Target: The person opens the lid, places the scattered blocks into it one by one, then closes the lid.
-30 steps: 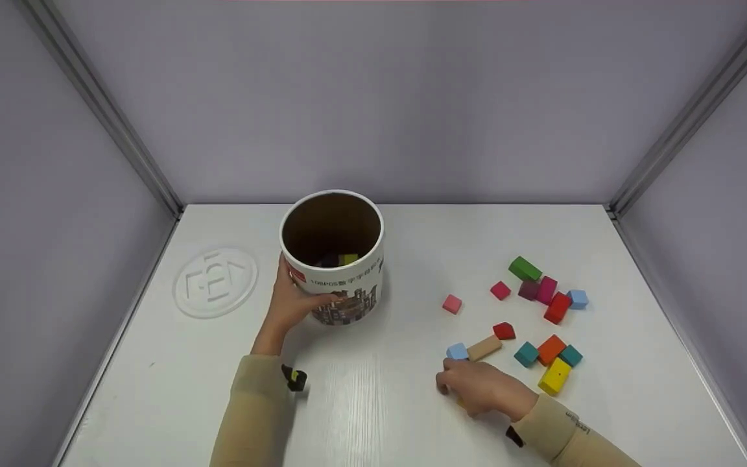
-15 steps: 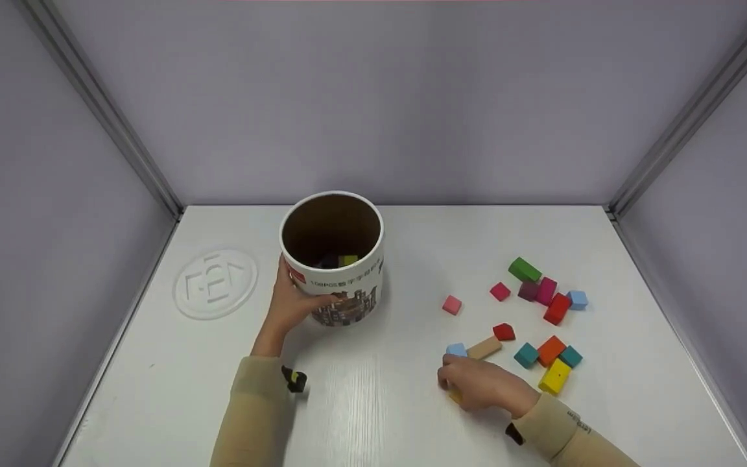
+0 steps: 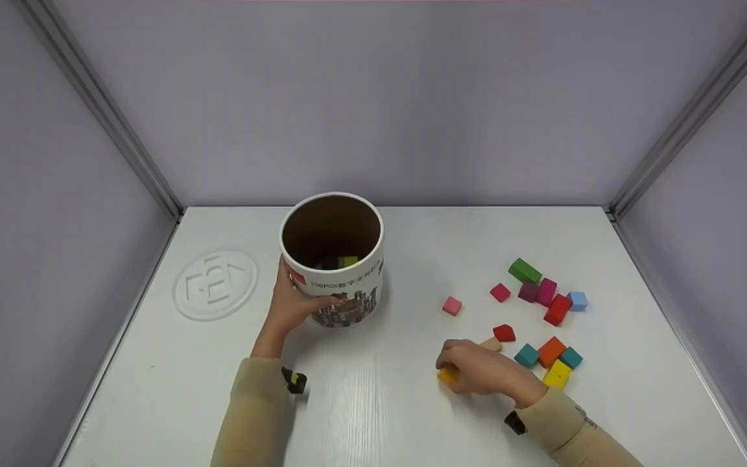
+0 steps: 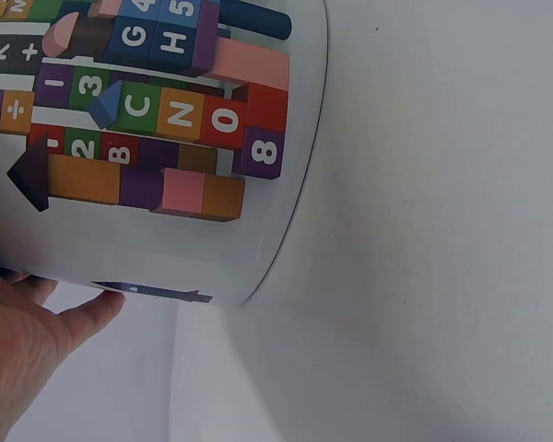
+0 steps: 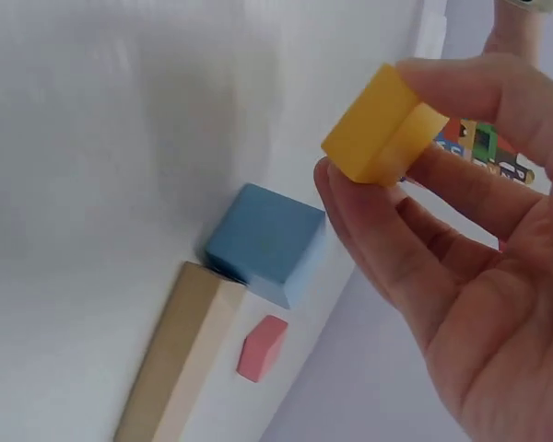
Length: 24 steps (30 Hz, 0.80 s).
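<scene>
My left hand [image 3: 290, 305] grips the side of a tall white bucket [image 3: 347, 279], thumb across its printed front. A yellow block and some dark ones lie inside the bucket. Pictures of lettered blocks cover the bucket wall [image 4: 203, 239] in the left wrist view. Between thumb and fingers, my right hand [image 3: 487, 370] pinches a small yellow block [image 5: 378, 129], held just off the table in the right wrist view. Close by lie a light blue block [image 5: 267, 239] and a tan wooden block [image 5: 180, 354]; in the head view my hand hides the blue one.
Loose coloured blocks are scattered at the right: green [image 3: 524, 270], red [image 3: 557, 309], orange [image 3: 551, 351], teal [image 3: 527, 355], yellow [image 3: 557, 374] and pink [image 3: 452, 305]. A clear round lid [image 3: 215, 285] lies left of the bucket. Grey panels [image 3: 373, 104] wall the table's back and sides.
My right hand has moved slightly away from me and lifted the yellow block, now plainly visible in the fingers. It now covers the light blue block. The left hand and bucket stay put.
</scene>
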### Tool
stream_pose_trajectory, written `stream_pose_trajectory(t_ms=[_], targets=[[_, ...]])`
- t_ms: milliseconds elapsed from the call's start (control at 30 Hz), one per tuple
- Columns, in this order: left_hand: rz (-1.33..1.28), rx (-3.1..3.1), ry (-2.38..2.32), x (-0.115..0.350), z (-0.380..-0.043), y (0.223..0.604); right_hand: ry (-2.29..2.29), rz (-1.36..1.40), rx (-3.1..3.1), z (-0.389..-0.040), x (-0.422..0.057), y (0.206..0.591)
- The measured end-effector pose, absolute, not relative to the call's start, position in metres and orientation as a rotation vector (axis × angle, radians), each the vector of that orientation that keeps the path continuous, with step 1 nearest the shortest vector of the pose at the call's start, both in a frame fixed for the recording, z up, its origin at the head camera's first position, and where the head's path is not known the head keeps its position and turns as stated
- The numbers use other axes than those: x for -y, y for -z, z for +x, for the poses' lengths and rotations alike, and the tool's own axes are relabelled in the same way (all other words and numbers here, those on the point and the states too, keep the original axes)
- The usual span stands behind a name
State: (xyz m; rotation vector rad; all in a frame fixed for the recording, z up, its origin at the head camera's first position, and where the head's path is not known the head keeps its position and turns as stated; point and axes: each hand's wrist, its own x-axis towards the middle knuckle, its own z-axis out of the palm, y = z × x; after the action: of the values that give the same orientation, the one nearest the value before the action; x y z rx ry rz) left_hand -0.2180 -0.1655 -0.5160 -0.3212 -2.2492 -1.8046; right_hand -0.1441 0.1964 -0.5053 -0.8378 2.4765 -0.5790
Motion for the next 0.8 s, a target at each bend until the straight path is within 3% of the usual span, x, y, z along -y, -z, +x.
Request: stream_pose_trajectory(t_ms=[800], targets=[[-0.324, 2.243, 1.818, 0.166, -0.218, 0.515, 1.185, -1.147, -2.61, -0.184, -0.172, 0.429]])
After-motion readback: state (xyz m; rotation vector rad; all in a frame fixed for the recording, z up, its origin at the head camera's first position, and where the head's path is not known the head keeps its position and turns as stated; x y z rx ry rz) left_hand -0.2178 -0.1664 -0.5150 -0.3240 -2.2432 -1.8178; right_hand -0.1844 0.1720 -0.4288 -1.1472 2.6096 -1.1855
